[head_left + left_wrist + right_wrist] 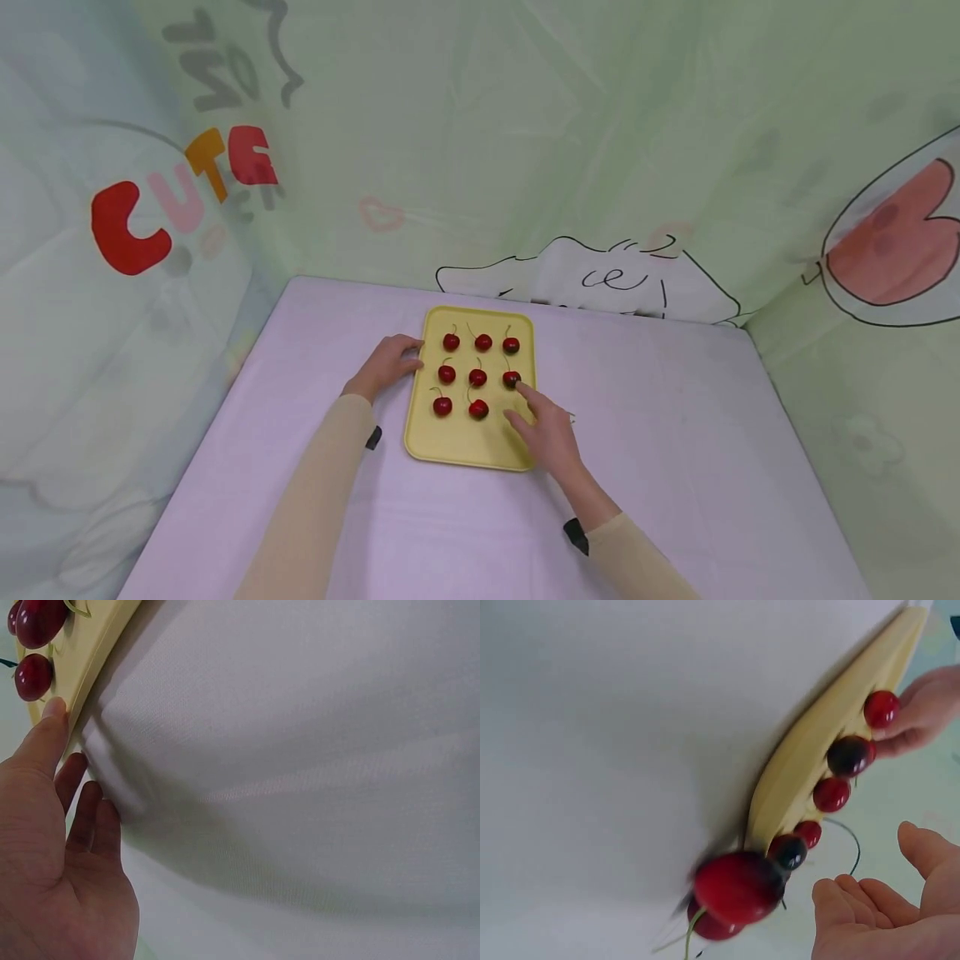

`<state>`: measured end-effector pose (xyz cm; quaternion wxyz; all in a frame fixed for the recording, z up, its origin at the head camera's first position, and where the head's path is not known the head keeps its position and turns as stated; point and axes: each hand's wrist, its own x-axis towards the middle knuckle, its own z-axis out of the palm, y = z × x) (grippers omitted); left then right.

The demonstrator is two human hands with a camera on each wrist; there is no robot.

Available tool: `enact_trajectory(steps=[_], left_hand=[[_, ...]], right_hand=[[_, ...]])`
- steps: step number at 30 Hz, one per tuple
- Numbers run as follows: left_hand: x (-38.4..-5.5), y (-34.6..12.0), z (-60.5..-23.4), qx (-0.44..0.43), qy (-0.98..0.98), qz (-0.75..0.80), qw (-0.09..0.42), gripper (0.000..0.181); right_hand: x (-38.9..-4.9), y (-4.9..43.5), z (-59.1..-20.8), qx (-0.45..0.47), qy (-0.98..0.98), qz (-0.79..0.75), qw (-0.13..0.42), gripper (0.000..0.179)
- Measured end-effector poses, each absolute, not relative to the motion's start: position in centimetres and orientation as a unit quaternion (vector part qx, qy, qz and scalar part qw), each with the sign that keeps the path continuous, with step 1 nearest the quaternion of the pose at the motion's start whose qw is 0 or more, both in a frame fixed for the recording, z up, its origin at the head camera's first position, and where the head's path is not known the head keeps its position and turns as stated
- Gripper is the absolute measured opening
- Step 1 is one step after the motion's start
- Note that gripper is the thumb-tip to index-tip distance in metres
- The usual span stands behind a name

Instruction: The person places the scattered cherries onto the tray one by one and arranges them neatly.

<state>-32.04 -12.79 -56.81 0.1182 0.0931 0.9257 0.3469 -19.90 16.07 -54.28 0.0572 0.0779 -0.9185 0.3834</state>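
Several dark red cherries with stems, one a cherry (477,377) in the middle, stand in rows on a pale yellow tray (450,446). My left hand (387,362) is at the tray's left edge; in the left wrist view its thumb (54,712) touches the rim, the other fingers loosely bent beside it. Over the tray's right edge hovers my right hand (551,429), thumb and forefinger spread with nothing between them. Its forefinger is close to a dark cherry (512,379); contact is unclear. Two more cherries (739,889) appear large in the right wrist view, past the tray's end.
The tray lies on a table with a pale lilac cloth (675,433). Printed curtains (480,125) hang behind the table and at both sides. A stem (572,417) shows just right of my right hand in the head view.
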Motion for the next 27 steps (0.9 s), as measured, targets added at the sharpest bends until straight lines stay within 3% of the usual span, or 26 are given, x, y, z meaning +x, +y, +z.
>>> enact_trajectory(steps=[17,27], left_hand=[[-32.1,-12.9,-56.9,0.095,0.927,0.343,0.117,0.048],[-32.3,-13.0,-57.0,0.104,0.928,0.337,0.118,0.049]], right_hand=[[-18.4,23.5,-54.6,-0.020,-0.914,0.400,0.069,0.058],[-18.2,23.6,-56.4,-0.026,-0.922,0.387,0.011,0.058]])
